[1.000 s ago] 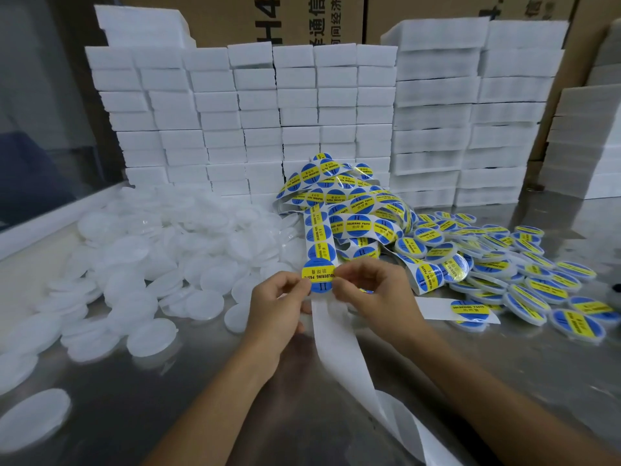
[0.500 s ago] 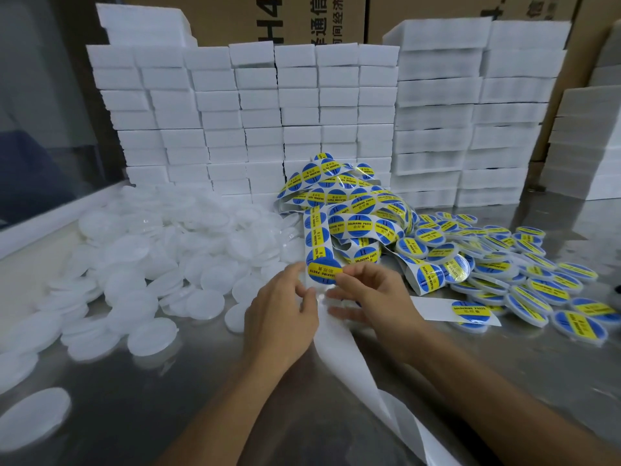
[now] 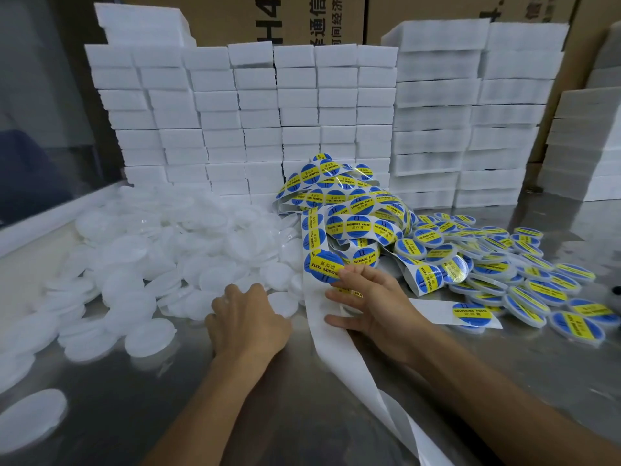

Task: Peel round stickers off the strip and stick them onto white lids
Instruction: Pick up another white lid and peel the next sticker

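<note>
Right hand [image 3: 376, 299]: fingertips pinching edge of one blue-and-yellow round sticker [image 3: 324, 266], lifted off backing strip [image 3: 331, 326] at near end of tangled sticker pile [image 3: 349, 210]; other fingers spread flat, pressing bare strip to steel table [image 3: 268, 415].
Left hand [image 3: 247, 319]: palm down, fingers curled onto a white lid [image 3: 281, 302] at near edge of lid heap [image 3: 174, 243]; grip not confirmable, fingertips hidden.
Labelled lids [image 3: 524, 280] piled right.

Step in hand, judged: fetch one lid, bring under sticker. Advice: hold sticker by rim only, adhesive off skin; centre over lid, lay from one edge, smooth outward.

Versus 0.5 s ago: left hand gone from strip, moved left to lids. Sticker now peeled free, held by right alone. Right fingers opened out onto strip.
</note>
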Action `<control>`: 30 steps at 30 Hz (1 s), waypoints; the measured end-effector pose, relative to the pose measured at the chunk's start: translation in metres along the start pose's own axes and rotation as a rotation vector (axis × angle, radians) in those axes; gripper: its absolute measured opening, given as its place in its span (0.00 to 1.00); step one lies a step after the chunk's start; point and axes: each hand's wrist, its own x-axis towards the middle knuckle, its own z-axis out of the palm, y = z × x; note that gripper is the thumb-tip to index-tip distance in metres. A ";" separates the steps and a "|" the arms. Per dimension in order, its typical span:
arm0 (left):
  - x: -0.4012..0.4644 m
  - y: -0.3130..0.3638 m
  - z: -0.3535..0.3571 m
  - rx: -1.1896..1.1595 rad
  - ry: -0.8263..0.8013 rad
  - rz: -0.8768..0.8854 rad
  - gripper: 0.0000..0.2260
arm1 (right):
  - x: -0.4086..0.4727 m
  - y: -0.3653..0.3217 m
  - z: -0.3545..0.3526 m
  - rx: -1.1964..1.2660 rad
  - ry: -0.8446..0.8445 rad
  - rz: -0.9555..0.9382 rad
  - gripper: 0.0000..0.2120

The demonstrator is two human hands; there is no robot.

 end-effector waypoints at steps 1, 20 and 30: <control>0.001 -0.001 0.000 -0.014 -0.003 -0.001 0.12 | 0.000 0.000 0.000 0.002 0.001 0.006 0.02; -0.016 0.026 0.000 -0.391 0.490 0.786 0.11 | -0.003 0.007 0.001 -0.075 -0.117 -0.106 0.23; -0.004 0.030 0.001 -1.451 -0.112 0.016 0.12 | 0.001 0.007 -0.002 0.012 -0.037 -0.125 0.25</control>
